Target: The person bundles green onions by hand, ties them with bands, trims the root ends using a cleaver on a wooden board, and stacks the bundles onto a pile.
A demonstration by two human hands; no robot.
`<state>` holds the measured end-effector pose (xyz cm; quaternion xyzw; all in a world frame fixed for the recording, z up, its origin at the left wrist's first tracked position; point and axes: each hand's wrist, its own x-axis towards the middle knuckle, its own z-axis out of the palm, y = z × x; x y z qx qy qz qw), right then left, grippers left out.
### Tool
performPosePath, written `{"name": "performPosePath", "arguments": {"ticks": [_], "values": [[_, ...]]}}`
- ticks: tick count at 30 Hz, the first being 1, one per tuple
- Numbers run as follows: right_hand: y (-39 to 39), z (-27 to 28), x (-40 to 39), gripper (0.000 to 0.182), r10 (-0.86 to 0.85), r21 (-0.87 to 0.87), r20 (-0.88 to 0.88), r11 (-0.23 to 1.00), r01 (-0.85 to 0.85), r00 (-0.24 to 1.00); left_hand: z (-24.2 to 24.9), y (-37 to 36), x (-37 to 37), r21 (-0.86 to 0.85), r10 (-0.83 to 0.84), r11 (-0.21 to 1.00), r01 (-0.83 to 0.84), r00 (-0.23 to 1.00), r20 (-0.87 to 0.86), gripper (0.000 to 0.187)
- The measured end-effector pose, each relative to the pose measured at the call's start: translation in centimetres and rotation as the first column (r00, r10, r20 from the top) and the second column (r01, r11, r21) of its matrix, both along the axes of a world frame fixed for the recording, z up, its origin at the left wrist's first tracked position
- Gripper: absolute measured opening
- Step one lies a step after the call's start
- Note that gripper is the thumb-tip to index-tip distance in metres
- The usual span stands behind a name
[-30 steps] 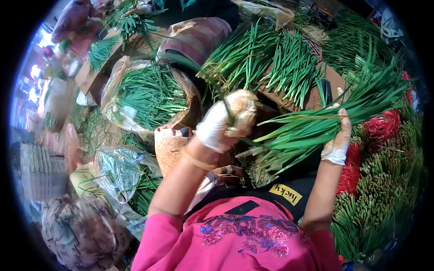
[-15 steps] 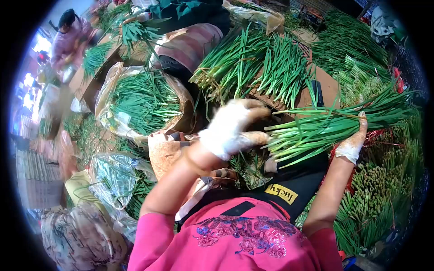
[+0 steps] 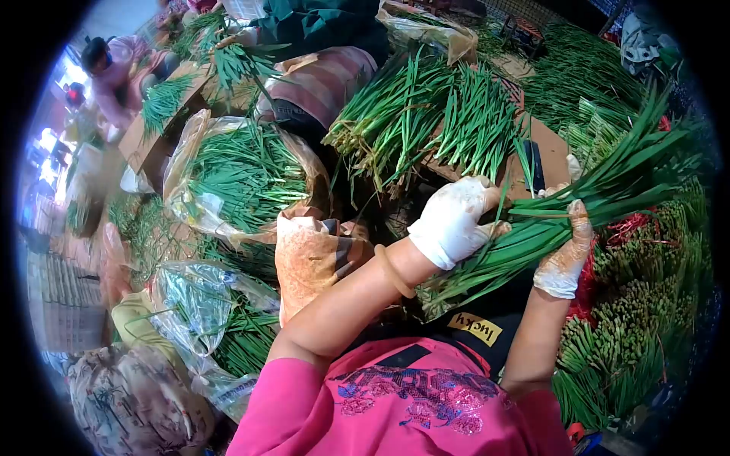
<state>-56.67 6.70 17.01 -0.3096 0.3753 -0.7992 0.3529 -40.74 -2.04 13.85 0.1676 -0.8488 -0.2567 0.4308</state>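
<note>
A long bunch of green chives [image 3: 616, 194] lies across both hands in front of me, its leaves fanning up to the right. My left hand [image 3: 455, 222], in a white glove, is closed on the left part of the bunch, with some leaves hanging below it. My right hand [image 3: 564, 254], in a stained white glove, grips the bunch from beneath, thumb up in front. Behind the hands, loose chives [image 3: 426, 114] lie heaped on a cardboard sheet [image 3: 544, 137].
A plastic-lined bag of chives [image 3: 243, 178] stands to the left, with a clear plastic bag [image 3: 194, 304] nearer. Stacked chive bundles [image 3: 631, 311] and red ties [image 3: 627, 228] are on the right. Other people sit at the back, one in a pink top [image 3: 125, 61].
My left hand has moved right and closed on the chives; before, it was blurred, beside the stem ends. The bunch has turned, its leaf tips now pointing higher. My right hand is slightly lower and further left.
</note>
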Motion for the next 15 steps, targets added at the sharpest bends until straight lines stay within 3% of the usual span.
{"name": "performPosePath", "arguments": {"ticks": [1,4,6,7,9,11,12,14,15], "values": [[0.2,-0.2,0.4,0.059,0.005,0.075,0.057,0.997,-0.009,0.998,-0.1,0.2,-0.5,0.059,0.0,0.998,0.004,0.998,-0.065,0.028],[-0.6,-0.8,0.7,0.046,0.08,-0.037,0.055,0.996,-0.078,0.995,-0.3,-0.2,-0.6,0.113,-0.013,0.993,0.024,0.995,-0.095,0.023],[-0.3,-0.7,1.0,0.043,0.013,0.035,0.053,0.999,-0.014,0.999,-1.1,-0.7,-0.7,0.201,-0.012,0.979,0.044,0.987,-0.16,0.017],[-0.3,-0.6,1.1,0.043,0.008,0.049,0.044,0.999,-0.01,0.999,-1.3,-0.8,-0.6,0.334,-0.072,0.934,0.125,0.983,-0.167,0.015],[0.1,-2.0,-0.3,0.05,-0.055,0.098,0.061,0.994,0.049,0.997,-1.7,-1.2,-0.4,0.591,-0.176,0.752,0.292,0.953,-0.247,0.014],[0.6,-1.4,-0.7,0.051,-0.006,0.162,0.025,0.987,0.002,1.0,-1.8,-1.7,-0.2,0.773,-0.226,0.447,0.45,0.893,-0.389,0.013],[0.7,-1.1,-1.0,0.052,0.019,0.197,0.009,0.98,-0.02,1.0,-1.8,-2.3,0.1,0.685,-0.213,0.517,0.514,0.852,-0.479,0.014],[1.0,-0.9,-2.6,0.054,0.082,0.228,-0.085,0.972,-0.061,0.993,-0.1,-3.3,1.2,0.632,0.041,0.054,0.773,0.631,-0.775,0.013],[1.3,-0.8,-3.8,0.053,0.078,0.231,-0.084,0.971,-0.057,0.993,-0.2,-4.6,2.1,0.607,0.083,-0.016,0.794,0.606,-0.791,0.011]]}}
